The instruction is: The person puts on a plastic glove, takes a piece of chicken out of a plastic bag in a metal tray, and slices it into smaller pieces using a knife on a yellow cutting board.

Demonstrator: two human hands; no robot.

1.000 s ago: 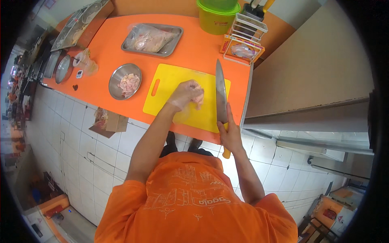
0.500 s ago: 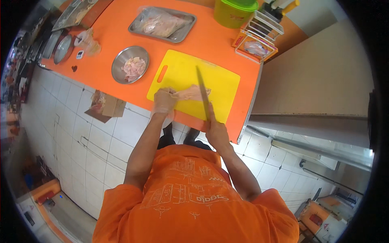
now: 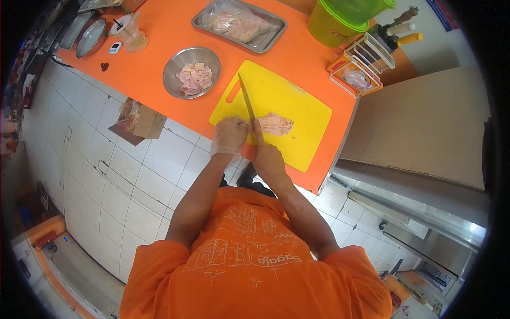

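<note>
A yellow cutting board (image 3: 303,101) lies at the table's near edge, with a strip of pale pink raw meat (image 3: 277,124) on it. My left hand (image 3: 229,136), in a clear plastic glove, is closed at the meat's left end, its fingertips pinched together. In my right hand (image 3: 270,160) is the handle of a long knife (image 3: 246,98). The blade points away and slants left, crossing the meat close beside my left fingertips. A steel bowl (image 3: 171,74) left of the board holds cut pieces of similar meat (image 3: 194,78).
Behind the board stands a metal tray (image 3: 272,42) with bagged raw meat (image 3: 239,23). Green tubs (image 3: 330,26) and a white rack (image 3: 375,52) stand at the right rear. An open cardboard box (image 3: 150,125) is below the table's left edge. A small timer (image 3: 115,48) lies far left.
The knife has moved left along the meat, from its right part to beside my left fingertips. Its tip slants further left. The whole view has shifted slightly.
</note>
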